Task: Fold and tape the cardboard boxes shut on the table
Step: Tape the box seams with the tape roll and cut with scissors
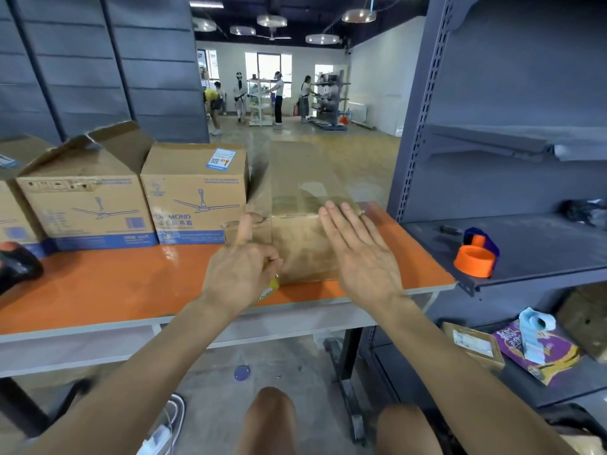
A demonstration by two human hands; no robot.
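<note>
A plain brown cardboard box (305, 247) stands on the orange table (115, 284) near its right end, blurred, with glossy tape across its top. My right hand (358, 254) lies flat with straight fingers on the box's near face and top edge. My left hand (241, 270) is at the box's left near corner, fingers curled round a small yellow object (270, 287), index finger pointing up along the box. What the yellow object is I cannot tell.
Printed ceiling-fan boxes (193, 195) (85, 205) stand in a row to the left, one with its flaps up. A black object (16, 264) lies at the table's left. An orange and blue tape dispenser (476, 254) sits on the grey shelf at right. People work far behind.
</note>
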